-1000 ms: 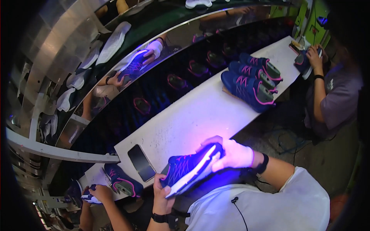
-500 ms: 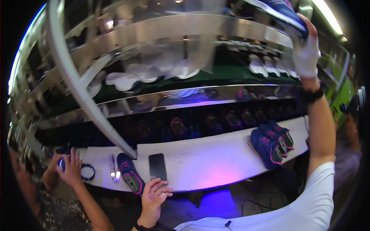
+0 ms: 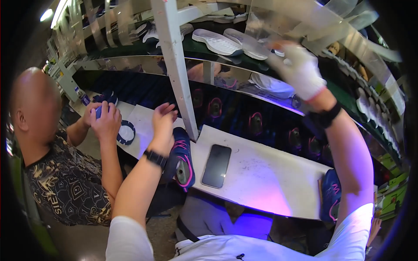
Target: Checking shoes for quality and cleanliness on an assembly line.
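Observation:
My left hand (image 3: 164, 124), bare with a black wristband, hovers beside a grey metal post with its fingers loosely bent and nothing visible in them. Just below it, a navy shoe with pink trim (image 3: 182, 158) lies on the white ledge. My right hand (image 3: 300, 71) wears a white glove and a black wristband. It is raised at the upper belt, next to white shoe soles (image 3: 215, 42); motion smears its fingers, so I cannot tell whether they grip anything. More navy shoes (image 3: 332, 193) sit at the ledge's right end, partly behind my right forearm.
A black phone (image 3: 217, 166) lies on the white ledge (image 3: 257, 174). The grey post (image 3: 172, 56) rises between my hands. Clear plastic strips (image 3: 335, 24) hang above the belt. At left, a co-worker (image 3: 65, 174) holds a blue object beside a round dark-rimmed dish (image 3: 126, 132).
My view has swung left. My right hand has come down from the upper right, and the navy shoe it held no longer shows. My left hand has moved from near the phone toward the post.

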The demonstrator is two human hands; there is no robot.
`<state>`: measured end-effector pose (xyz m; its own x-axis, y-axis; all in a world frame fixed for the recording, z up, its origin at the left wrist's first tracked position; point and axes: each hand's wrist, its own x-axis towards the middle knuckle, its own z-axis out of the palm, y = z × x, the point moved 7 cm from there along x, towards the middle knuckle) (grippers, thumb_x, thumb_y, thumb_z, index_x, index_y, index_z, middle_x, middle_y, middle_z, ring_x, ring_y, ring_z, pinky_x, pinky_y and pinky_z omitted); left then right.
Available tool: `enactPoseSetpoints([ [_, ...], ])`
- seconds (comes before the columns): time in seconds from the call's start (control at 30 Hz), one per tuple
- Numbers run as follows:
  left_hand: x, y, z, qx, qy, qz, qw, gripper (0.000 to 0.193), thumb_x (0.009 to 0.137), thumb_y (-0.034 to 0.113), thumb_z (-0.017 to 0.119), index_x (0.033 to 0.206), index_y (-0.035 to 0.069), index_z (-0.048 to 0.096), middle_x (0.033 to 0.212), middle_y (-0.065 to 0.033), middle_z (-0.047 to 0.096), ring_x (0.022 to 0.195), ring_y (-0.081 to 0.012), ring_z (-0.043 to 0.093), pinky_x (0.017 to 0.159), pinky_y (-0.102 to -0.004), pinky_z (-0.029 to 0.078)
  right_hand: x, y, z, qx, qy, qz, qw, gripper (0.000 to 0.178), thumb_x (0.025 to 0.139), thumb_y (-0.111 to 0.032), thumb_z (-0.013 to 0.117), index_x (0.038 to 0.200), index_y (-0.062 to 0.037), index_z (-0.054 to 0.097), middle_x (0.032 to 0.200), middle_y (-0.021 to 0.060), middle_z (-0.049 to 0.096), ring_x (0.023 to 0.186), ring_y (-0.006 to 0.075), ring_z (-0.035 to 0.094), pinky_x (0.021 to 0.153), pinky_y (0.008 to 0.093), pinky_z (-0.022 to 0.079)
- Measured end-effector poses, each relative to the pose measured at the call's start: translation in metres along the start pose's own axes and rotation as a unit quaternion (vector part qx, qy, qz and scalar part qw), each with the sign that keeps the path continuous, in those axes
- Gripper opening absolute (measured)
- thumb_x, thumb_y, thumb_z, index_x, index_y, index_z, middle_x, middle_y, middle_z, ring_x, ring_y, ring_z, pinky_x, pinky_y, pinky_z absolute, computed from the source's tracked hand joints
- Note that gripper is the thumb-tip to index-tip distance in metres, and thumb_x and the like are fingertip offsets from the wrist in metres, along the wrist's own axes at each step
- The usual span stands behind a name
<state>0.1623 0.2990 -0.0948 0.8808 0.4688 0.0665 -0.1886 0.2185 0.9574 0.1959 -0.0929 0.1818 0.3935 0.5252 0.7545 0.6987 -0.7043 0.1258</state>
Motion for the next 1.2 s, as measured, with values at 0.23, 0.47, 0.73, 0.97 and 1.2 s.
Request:
enactPoseSetpoints([
  [0.23,0.194,-0.128,0.033,0.570,-0.130,0.016,0.811,0.071,0.094,0.040,0.082,0.145,-0.005,0.059,0.150,-0.0235,0.061,0.142,-0.0319,0.055,0.121,-0.0487,0.040,0.048,-0.043,0.093,0.070,-0.194,0.170,0.963,0.042,0.101,-0.040,0.061,0.117,-0.0053,0.077,0.114,0.0235,0.077,0.107,0.0410,0.075,0.093,0.0493,0.060],
  [0.47,0.219,-0.178,0.063,0.358,-0.328,-0.092,0.869,0.053,0.086,0.032,0.089,0.128,0.003,0.073,0.119,-0.0072,0.076,0.105,-0.0189,0.070,0.100,-0.0365,0.053,0.044,-0.031,0.091,0.028,-0.126,0.167,0.977,0.031,0.095,-0.029,0.064,0.099,-0.0019,0.078,0.095,0.0245,0.075,0.092,0.0438,0.074,0.088,0.0488,0.059],
  [0.73,0.125,-0.065,-0.016,-0.034,-0.204,-0.261,0.943,0.027,0.102,0.021,0.069,0.127,0.012,0.068,0.121,-0.0102,0.074,0.115,-0.0299,0.069,0.101,-0.0513,0.058,0.024,-0.021,0.048,0.051,-0.030,0.133,0.989,0.036,0.095,-0.039,0.071,0.099,-0.0039,0.079,0.089,0.0221,0.074,0.089,0.0421,0.073,0.082,0.0509,0.057],
  [0.97,-0.143,0.046,-0.023,-0.113,-0.010,-0.069,0.991,0.038,0.104,0.018,0.069,0.138,0.002,0.061,0.129,-0.0096,0.070,0.118,-0.0242,0.068,0.106,-0.0452,0.054,-0.032,-0.030,-0.034,0.176,0.066,0.168,0.968,0.026,0.100,-0.028,0.071,0.107,-0.0032,0.073,0.108,0.0171,0.076,0.101,0.0380,0.075,0.088,0.0432,0.059],
  [1.2,-0.264,0.095,0.023,0.007,-0.227,0.165,0.960,0.052,0.103,0.021,0.070,0.147,0.000,0.051,0.135,-0.0096,0.063,0.122,-0.0205,0.062,0.108,-0.0395,0.049,-0.178,-0.108,-0.200,0.284,0.082,0.088,0.951,0.029,0.102,-0.030,0.075,0.108,-0.0033,0.068,0.112,0.0207,0.078,0.100,0.0351,0.077,0.086,0.0405,0.060],
])
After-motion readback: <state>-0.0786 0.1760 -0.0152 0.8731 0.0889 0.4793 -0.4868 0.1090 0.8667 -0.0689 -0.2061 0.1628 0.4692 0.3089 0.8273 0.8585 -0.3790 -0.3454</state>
